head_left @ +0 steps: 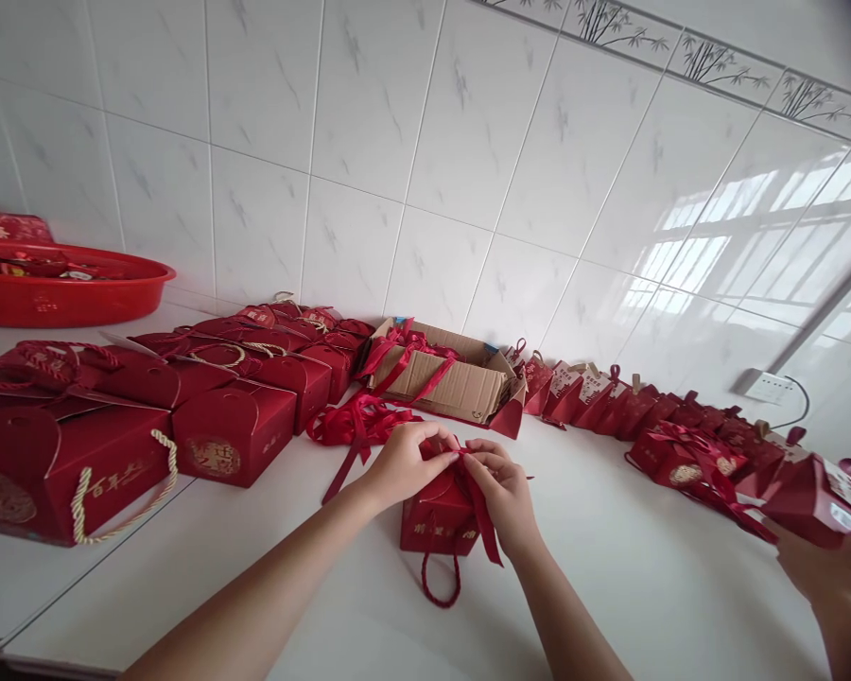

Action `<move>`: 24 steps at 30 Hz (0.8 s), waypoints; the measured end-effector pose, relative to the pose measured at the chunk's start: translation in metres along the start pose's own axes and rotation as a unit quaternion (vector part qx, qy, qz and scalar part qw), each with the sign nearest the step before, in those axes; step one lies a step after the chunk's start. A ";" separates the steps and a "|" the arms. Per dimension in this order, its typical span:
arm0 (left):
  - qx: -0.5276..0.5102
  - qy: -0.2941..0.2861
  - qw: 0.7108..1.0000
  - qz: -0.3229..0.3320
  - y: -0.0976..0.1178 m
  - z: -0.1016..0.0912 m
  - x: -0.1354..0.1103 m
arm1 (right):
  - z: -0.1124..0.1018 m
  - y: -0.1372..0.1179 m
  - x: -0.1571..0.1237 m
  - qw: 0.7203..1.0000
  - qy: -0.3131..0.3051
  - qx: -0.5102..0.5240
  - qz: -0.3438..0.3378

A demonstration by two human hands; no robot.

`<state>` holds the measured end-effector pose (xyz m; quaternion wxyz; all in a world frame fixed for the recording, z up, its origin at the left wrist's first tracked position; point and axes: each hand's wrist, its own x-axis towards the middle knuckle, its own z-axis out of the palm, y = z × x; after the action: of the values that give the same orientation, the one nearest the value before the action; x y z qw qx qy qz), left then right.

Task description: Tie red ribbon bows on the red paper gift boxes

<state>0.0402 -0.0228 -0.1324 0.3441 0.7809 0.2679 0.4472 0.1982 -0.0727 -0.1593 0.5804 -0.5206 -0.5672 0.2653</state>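
Observation:
A small dark red gift box [432,530] with gold lettering stands upright on the white table, a twisted red cord handle [441,598] hanging from its front. Over its top, my left hand [415,462] pinches a red ribbon between thumb and finger. My right hand [502,487] grips the same ribbon [483,520] just beside it, and one end hangs down the box's right side. Fingers of both hands nearly meet and partly hide where the ribbon crosses. Behind my left wrist lies a loose heap of red ribbon [358,423].
Larger red gift boxes [234,430] fill the left, before a red plastic basin [63,293]. An open cardboard box [440,383] with ribbons stands at the back. Small red boxes [610,402] line the wall rightward. Another person's hand [829,572] touches a box at far right.

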 end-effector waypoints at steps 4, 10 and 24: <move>-0.006 -0.001 1.000 0.004 -0.003 0.000 0.001 | 0.000 -0.002 -0.001 0.999 -0.023 0.027 0.016; -0.014 -0.003 1.000 -0.007 -0.005 -0.001 0.001 | 0.001 -0.008 -0.004 0.998 -0.061 0.014 0.025; 0.076 0.008 0.995 0.070 -0.010 -0.004 0.000 | 0.000 0.003 0.000 0.983 -0.066 0.152 0.075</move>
<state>0.0357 -0.0152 -0.1383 0.2493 0.8179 0.2484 0.4551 0.1991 -0.0715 -0.1622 0.5920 -0.4490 -0.5167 0.4253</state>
